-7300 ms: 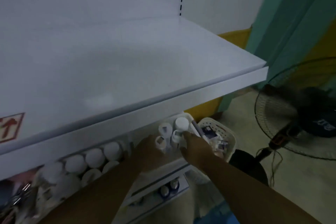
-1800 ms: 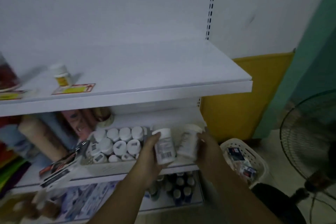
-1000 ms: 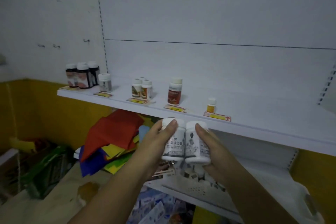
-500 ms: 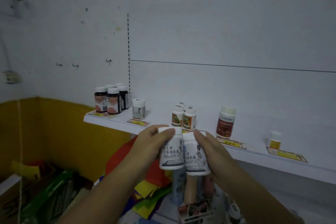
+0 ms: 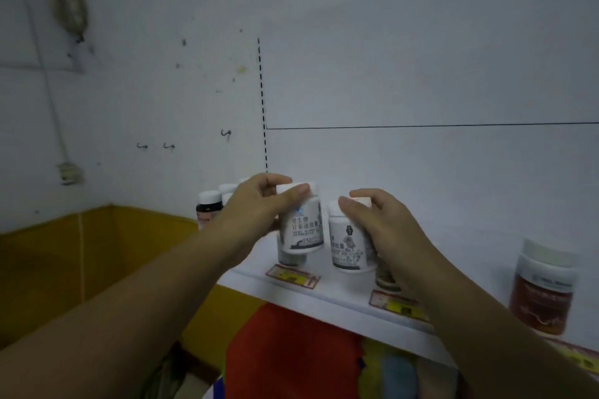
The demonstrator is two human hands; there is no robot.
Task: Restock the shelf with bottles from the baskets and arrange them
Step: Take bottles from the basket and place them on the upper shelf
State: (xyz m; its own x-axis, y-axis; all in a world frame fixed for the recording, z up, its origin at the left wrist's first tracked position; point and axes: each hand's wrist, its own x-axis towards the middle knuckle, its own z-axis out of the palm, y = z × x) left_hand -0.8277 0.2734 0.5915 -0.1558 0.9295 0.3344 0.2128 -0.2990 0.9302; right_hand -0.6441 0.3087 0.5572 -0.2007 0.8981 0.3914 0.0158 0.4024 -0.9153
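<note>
Head view: left hand (image 5: 256, 207) grips left bottle (image 5: 304, 232), right hand (image 5: 389, 230) right bottle (image 5: 346, 246).

The hands (image 5: 256, 209) have parted the bottles (image 5: 303, 227), seemingly over the shelf (image 5: 337, 296).

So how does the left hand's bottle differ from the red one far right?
The left hand grips the white bottle near its cap; the red bottle stands untouched on the shelf. The white bottle's label is pale with dark print; the red bottle's is reddish-brown. Both have white caps.
</note>
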